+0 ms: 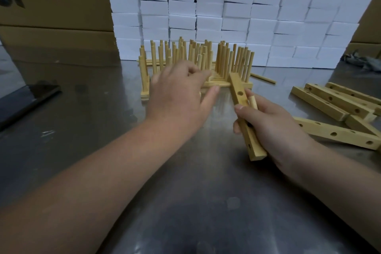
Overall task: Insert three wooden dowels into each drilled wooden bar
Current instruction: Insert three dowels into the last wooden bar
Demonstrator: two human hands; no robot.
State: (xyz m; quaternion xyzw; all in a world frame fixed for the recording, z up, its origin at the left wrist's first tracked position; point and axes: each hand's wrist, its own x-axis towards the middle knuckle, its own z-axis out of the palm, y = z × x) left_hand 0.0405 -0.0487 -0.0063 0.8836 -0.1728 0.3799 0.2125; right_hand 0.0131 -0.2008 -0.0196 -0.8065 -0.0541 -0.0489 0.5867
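My right hand [270, 126] grips a drilled wooden bar [240, 97] that slants away from me; one empty hole shows near its far end. A short dowel [253, 102] sticks up beside the bar, held by the same hand. My left hand [179, 97] reaches forward with its fingers loosely spread, just in front of a cluster of finished bars with upright dowels [195, 55]. Whether its fingertips hold anything is hidden. A loose dowel [263, 78] lies on the table right of the cluster.
Several empty drilled bars [334, 101] lie in a pile at the right on the steel table [185, 192]. A wall of white boxes [226, 6] stands behind. Cardboard cartons [51, 6] rise at the left, with a dark flat object [26, 99] below them.
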